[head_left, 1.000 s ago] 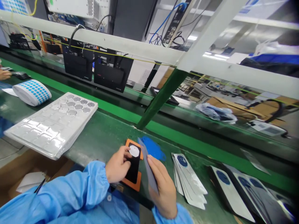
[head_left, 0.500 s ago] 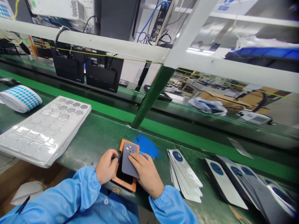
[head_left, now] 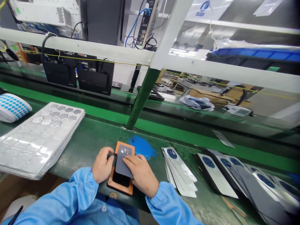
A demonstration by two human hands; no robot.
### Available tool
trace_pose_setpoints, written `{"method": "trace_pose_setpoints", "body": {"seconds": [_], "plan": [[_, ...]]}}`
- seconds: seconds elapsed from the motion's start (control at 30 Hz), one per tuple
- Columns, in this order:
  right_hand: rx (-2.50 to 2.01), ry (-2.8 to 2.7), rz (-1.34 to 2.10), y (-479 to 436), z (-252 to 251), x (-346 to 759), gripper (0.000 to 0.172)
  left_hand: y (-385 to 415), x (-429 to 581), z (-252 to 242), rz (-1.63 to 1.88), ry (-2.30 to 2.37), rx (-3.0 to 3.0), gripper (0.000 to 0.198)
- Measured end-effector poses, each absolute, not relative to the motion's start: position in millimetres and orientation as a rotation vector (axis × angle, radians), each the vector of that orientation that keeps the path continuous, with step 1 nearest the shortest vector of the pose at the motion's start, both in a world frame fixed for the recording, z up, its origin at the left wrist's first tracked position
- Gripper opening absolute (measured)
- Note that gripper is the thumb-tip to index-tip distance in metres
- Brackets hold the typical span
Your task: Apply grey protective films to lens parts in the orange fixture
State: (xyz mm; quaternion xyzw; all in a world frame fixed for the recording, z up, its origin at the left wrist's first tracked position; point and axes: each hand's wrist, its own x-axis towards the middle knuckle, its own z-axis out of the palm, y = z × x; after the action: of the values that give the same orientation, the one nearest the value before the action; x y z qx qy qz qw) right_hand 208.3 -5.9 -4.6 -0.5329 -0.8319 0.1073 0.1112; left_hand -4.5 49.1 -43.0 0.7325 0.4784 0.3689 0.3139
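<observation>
A dark grey phone back cover [head_left: 122, 166] with camera holes at its top lies at a slight angle over an orange fixture [head_left: 120, 187] on the green bench. My right hand [head_left: 142, 176] grips this cover from the right, fingers across its face; the thumb is hidden. Under the cover, a black surface shows inside the fixture. At the fixture's left edge is my left hand [head_left: 102, 165], holding nothing, its thumb and forefinger apart and the other fingers curled.
To the left, a stack of clear plastic trays [head_left: 25, 142] holds several round silver discs, beside a roll of blue-dotted stickers [head_left: 14, 107]. A blue patch [head_left: 143, 147] marks the bench. Fanned pale phone-shaped sheets [head_left: 179, 170] and several phone covers [head_left: 217, 175] lie right. A green post [head_left: 142, 97] rises behind.
The view has swung a little to the right, so everything sits further left. Both hands and the cover keep nearly the same places on the fixture.
</observation>
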Motion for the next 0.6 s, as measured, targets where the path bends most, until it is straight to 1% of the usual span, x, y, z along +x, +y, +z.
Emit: {"method": "trace_pose_setpoints", "body": {"seconds": [0.23,0.37,0.43,0.47,0.53,0.57,0.6], "plan": [[-1.578,-2.458,0.348,3,-4,211,0.054,87,10,-24,0.881,1.165,2.246,0.024],[-1.586,-2.435,0.373,-5,-13,210,0.052,107,24,-30,0.657,1.058,2.444,0.029],[-1.594,-2.419,0.394,-13,-15,214,0.058,110,28,-37,0.542,1.073,2.462,0.031],[-1.586,-2.419,0.424,-16,-14,218,0.065,110,29,-40,0.509,1.098,2.46,0.032],[-1.526,-2.463,0.535,-15,-8,226,0.089,109,28,-44,0.481,1.15,2.463,0.032],[-1.503,-2.481,0.591,-10,-3,229,0.095,108,28,-43,0.467,1.166,2.473,0.033],[-1.51,-2.473,0.618,-2,0,231,0.09,107,27,-42,0.451,1.179,2.486,0.033]]}}
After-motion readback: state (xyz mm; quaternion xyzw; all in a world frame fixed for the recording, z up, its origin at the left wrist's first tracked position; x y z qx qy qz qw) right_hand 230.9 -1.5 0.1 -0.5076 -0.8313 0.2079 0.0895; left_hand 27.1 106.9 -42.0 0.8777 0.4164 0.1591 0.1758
